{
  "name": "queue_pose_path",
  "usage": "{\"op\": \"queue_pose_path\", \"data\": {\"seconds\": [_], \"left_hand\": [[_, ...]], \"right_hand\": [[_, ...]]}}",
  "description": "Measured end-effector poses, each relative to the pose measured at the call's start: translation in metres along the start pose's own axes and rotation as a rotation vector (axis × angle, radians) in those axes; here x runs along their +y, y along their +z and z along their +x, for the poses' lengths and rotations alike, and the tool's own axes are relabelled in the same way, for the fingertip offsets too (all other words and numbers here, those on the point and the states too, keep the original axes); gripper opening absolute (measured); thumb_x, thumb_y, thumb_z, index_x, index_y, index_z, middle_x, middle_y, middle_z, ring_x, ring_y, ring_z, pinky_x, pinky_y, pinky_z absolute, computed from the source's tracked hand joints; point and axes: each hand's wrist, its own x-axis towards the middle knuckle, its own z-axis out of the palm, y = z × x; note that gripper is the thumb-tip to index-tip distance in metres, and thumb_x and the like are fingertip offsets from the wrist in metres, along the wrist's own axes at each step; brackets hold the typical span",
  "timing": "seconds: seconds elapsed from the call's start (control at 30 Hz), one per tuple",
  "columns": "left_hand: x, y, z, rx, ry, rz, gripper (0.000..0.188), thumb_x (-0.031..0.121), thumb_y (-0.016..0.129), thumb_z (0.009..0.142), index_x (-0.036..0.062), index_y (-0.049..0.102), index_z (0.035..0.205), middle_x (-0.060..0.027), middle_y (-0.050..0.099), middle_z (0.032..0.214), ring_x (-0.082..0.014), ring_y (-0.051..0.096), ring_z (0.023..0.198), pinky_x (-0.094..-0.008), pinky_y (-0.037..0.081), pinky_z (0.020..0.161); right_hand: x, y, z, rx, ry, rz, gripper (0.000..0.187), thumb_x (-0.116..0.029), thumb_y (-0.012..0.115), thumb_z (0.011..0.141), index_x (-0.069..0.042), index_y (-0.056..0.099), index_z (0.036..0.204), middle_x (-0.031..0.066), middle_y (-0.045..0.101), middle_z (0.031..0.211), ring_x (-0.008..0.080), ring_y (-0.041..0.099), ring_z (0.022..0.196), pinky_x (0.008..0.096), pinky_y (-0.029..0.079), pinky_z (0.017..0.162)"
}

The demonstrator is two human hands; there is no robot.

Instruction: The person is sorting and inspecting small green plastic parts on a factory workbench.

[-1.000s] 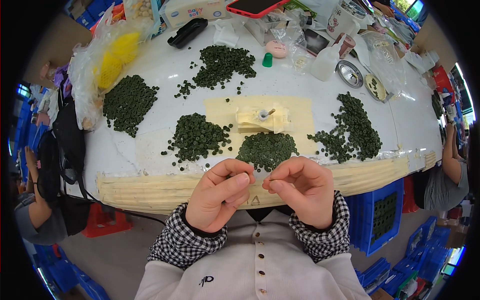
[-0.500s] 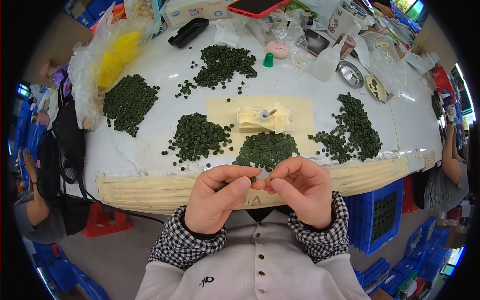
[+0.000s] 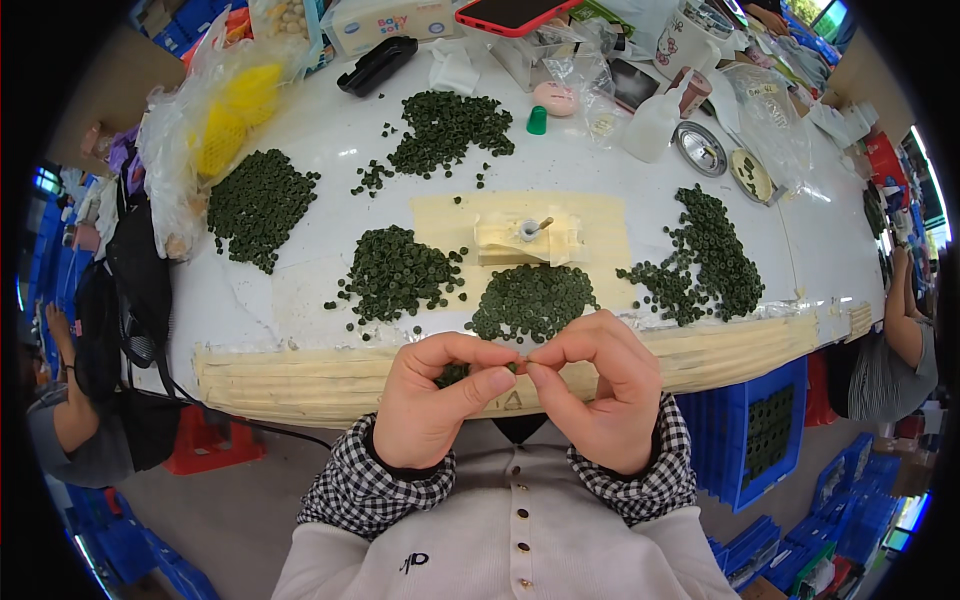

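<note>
My left hand [image 3: 428, 395] is closed just over the table's front edge, with dark green pieces [image 3: 452, 374] showing inside its curled fingers. A small green piece is partly visible at its thumb tip. Against those fingertips my right hand [image 3: 603, 385] is pinched; what it holds, if anything, is too small to name. Just beyond my hands lies a heap of small round dark green pieces [image 3: 533, 302]. Behind that heap a taped block [image 3: 495, 240] with a short upright peg [image 3: 545, 223] stands on yellowish tape.
Other green heaps lie at left [image 3: 260, 205], centre left [image 3: 395, 275], back [image 3: 450, 130] and right [image 3: 715, 255]. A spray bottle [image 3: 655, 125], round tins [image 3: 700, 150], a red-edged phone [image 3: 515, 14] and a tissue pack [image 3: 390, 22] line the back. A blue crate [image 3: 735, 440] stands below right.
My fingertips have come together, the right hand shifting slightly left and its fingers closing tighter. More green pieces show inside my left hand. The heaps have not visibly changed.
</note>
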Motion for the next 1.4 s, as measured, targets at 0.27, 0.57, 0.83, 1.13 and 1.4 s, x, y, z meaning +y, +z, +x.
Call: {"op": "queue_pose_path", "data": {"seconds": [0.27, 0.57, 0.83, 1.13, 1.4], "left_hand": [[-0.006, -0.005, 0.003, -0.027, 0.245, 0.271, 0.017, -0.006, 0.069, 0.074, -0.0004, 0.066, 0.090, -0.0080, 0.065, 0.089, -0.0057, 0.049, 0.066, -0.0203, 0.042, 0.064], [-0.005, -0.005, 0.002, 0.058, 0.383, 0.446, 0.017, -0.009, 0.067, 0.073, 0.0000, 0.068, 0.088, -0.0094, 0.065, 0.091, -0.0043, 0.048, 0.063, -0.0190, 0.041, 0.060], [-0.001, -0.005, 0.003, -0.071, 0.244, 0.357, 0.016, -0.007, 0.067, 0.074, 0.0001, 0.068, 0.088, -0.0093, 0.066, 0.089, -0.0040, 0.047, 0.062, -0.0188, 0.041, 0.059], [0.000, -0.010, 0.005, -0.100, 0.100, 0.303, 0.014, 0.003, 0.071, 0.076, -0.0022, 0.066, 0.088, -0.0032, 0.065, 0.080, -0.0035, 0.045, 0.062, -0.0185, 0.040, 0.059], [0.009, -0.003, 0.002, -0.099, 0.103, 0.445, 0.008, 0.004, 0.064, 0.082, -0.0029, 0.066, 0.087, -0.0021, 0.063, 0.077, -0.0034, 0.047, 0.065, -0.0191, 0.039, 0.058]], "right_hand": [[-0.002, 0.003, -0.001, -0.024, 0.025, 0.036, 0.011, 0.005, 0.067, 0.070, 0.001, 0.063, 0.079, 0.0085, 0.059, 0.076, 0.0143, 0.059, 0.064, 0.0232, 0.046, 0.057], [-0.005, 0.004, -0.004, -0.030, -0.086, -0.042, 0.019, 0.008, 0.065, 0.072, 0.002, 0.065, 0.089, 0.0102, 0.060, 0.078, 0.0156, 0.059, 0.063, 0.0238, 0.047, 0.056], [0.002, -0.002, -0.003, -0.073, 0.004, 0.104, 0.017, 0.007, 0.066, 0.070, 0.000, 0.065, 0.085, 0.0097, 0.060, 0.079, 0.0173, 0.059, 0.066, 0.0251, 0.047, 0.058], [0.000, -0.003, -0.001, -0.104, -0.103, 0.017, 0.016, 0.005, 0.069, 0.068, -0.002, 0.061, 0.081, 0.0093, 0.058, 0.079, 0.0198, 0.056, 0.069, 0.0265, 0.044, 0.061], [0.006, -0.002, -0.002, -0.078, -0.259, -0.160, 0.018, 0.005, 0.068, 0.069, -0.001, 0.061, 0.085, 0.0093, 0.056, 0.081, 0.0208, 0.057, 0.068, 0.0283, 0.047, 0.056]]}}
